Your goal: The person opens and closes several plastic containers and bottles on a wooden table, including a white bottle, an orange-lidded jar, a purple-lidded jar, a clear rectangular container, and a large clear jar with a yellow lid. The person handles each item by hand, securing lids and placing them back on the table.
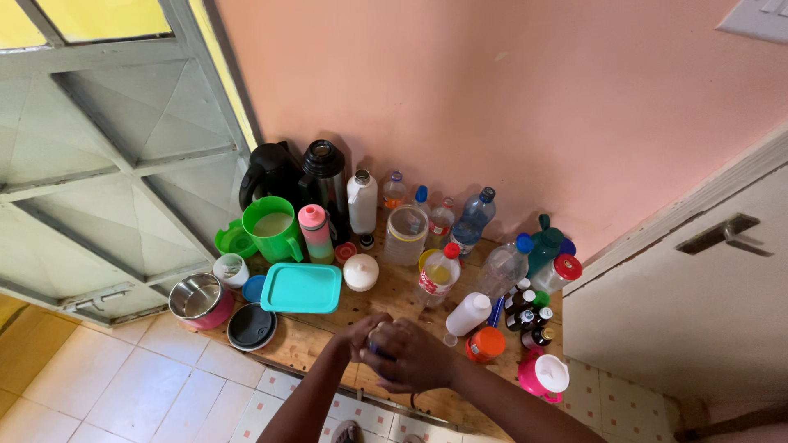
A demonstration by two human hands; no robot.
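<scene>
red-and-white label — red-capped bottle, centre | dark labels — small brown bottles, right

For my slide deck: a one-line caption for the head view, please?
Both hands, left hand and right hand, clasp a small object over a low wooden table crowded with bottles and containers.

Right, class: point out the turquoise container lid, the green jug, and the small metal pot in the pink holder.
turquoise container lid [302,288], head view, middle of its flat top.
green jug [272,230], head view, its front wall below the rim.
metal pot [195,296], head view, its shiny inner bottom.
</scene>
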